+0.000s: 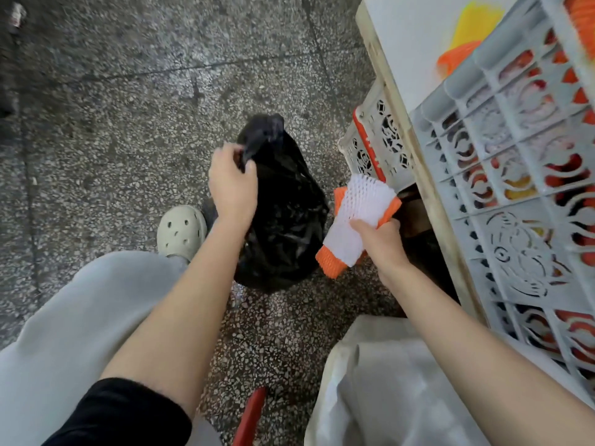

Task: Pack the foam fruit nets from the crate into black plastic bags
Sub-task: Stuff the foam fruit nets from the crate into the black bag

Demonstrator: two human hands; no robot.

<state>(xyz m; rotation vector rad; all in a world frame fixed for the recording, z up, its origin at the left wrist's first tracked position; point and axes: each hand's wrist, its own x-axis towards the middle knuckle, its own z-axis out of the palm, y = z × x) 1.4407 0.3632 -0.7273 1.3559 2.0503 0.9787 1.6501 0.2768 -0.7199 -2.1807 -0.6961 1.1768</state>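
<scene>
Left hand pinches the bag's mouth; right hand grips a bundle of foam nets beside it.

The left hand [232,181] has its fingers curled round the gathered top edge of the black plastic bag [283,226], which stands bulging on the speckled floor [112,107]. Just right of the bag, the right hand [381,241] clasps a flat stack of foam fruit nets [357,214], white on top with orange ones showing beneath, thumb pressed across the white net. Further right, the pale grey crate [515,162] sits on a table [415,37], with orange, red and yellow nets visible through its openwork side. A second crate [373,136] stands on the floor under the table's edge. A pale clog [182,228] is left of the bag, and a white sack [386,381] lies near the right forearm.
</scene>
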